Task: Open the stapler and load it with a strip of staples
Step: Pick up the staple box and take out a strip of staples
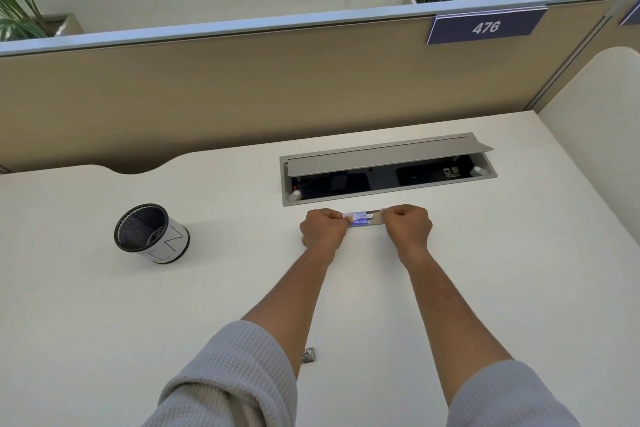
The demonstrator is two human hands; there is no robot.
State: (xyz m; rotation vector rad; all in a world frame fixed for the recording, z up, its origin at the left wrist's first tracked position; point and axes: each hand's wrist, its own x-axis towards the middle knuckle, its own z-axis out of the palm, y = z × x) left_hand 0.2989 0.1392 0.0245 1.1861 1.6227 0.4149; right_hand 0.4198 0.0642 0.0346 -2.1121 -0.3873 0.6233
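Note:
A small stapler (363, 219) with a blue and white body and a bare metal part lies flat on the white desk, stretched left to right just in front of the cable box. My left hand (323, 227) is closed on its left end. My right hand (408, 224) is closed on its right end. Both fists hide the ends, so I cannot tell whether it is hinged open. A short strip of staples (308, 355) lies on the desk much nearer to me, between my forearms.
An open grey cable box (388, 168) is sunk into the desk right behind the stapler, lid raised. A mesh pen cup (150, 232) stands at the left. A beige partition (242, 80) with a "476" sign closes the back.

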